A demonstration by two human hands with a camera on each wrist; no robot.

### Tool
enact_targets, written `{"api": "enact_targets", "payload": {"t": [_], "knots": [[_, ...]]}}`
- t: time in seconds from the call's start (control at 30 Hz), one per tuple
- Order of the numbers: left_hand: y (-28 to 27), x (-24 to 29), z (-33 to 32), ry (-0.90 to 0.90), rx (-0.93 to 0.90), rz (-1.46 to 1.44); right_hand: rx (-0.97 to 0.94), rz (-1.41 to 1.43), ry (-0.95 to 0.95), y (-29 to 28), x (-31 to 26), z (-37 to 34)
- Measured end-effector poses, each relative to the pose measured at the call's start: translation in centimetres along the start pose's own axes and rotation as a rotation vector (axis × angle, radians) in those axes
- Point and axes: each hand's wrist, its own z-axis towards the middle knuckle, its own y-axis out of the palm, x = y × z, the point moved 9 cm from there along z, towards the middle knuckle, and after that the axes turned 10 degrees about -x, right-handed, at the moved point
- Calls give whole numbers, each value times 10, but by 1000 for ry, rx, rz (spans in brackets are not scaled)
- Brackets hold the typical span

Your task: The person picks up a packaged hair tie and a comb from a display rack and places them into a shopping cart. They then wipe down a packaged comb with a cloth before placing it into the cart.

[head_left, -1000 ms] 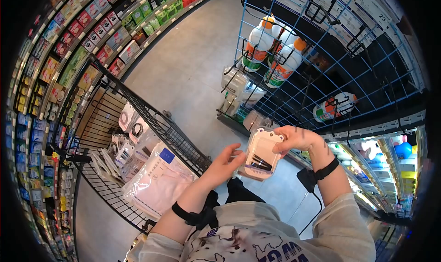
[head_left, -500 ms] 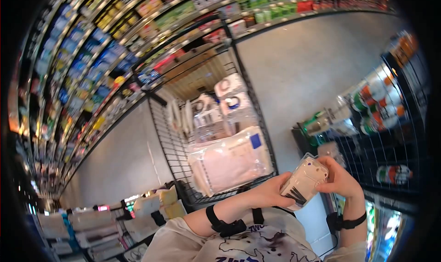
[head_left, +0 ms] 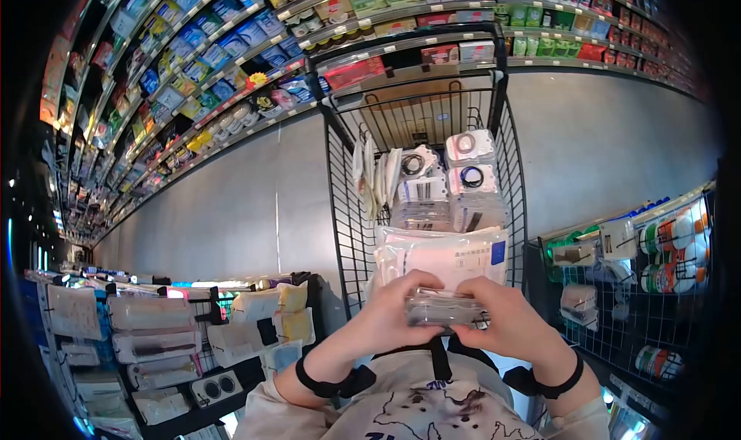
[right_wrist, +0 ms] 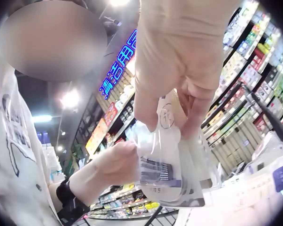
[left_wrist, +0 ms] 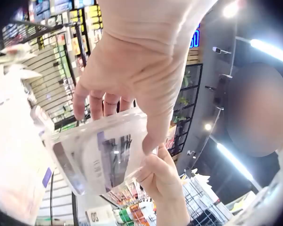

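Observation:
In the head view, my left hand (head_left: 378, 316) and right hand (head_left: 509, 320) grip opposite ends of a small stack of clear plastic hairpin packs (head_left: 446, 310), low in front of my shirt. The left wrist view shows a white card and dark pins through the clear front of the hairpin pack (left_wrist: 92, 160), thumb on one side and fingers on the other. From the right wrist, the fingers and thumb pinch the packs' (right_wrist: 162, 186) upper end. Just beyond the hands, a large clear bag with pinkish contents (head_left: 432, 255) lies in the black wire cart (head_left: 519, 185).
Inside the cart stand packs with hair ties (head_left: 471, 179) and several thin upright packs (head_left: 378, 174). Stocked shelves (head_left: 231, 31) run behind it. A rack of hanging packs (head_left: 154, 324) is at left; a wire rack with bottles (head_left: 675, 235) is at right. Grey floor (head_left: 224, 201) lies between.
The view has swung from the bottle rack round to the cart, now straight ahead. The left hand has closed on the packs too, and both hands have brought them to the cart's near end, tipped flatter.

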Motion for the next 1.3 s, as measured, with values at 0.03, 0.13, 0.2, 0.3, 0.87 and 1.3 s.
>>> {"api": "enact_targets", "payload": {"t": [0.03,0.13,0.2,0.3,0.87,1.3], "knots": [[-6,-8,-4,-77,-9,44,-10,-5,-5,4,-3,9],[-48,-20,-21,-86,188,-32,175,-105,-174,-5,-21,24],[-80,-57,-34,-75,584,-299,230,-72,-163,-11,-17,26],[-108,-93,-51,-141,1086,-52,270,-38,-116,-17,5,18],[-99,-210,12,-572,1182,331,239,88,51,-18,69,-58],[-112,-228,26,-680,688,531,334,139,186,-25,120,-117]]}}
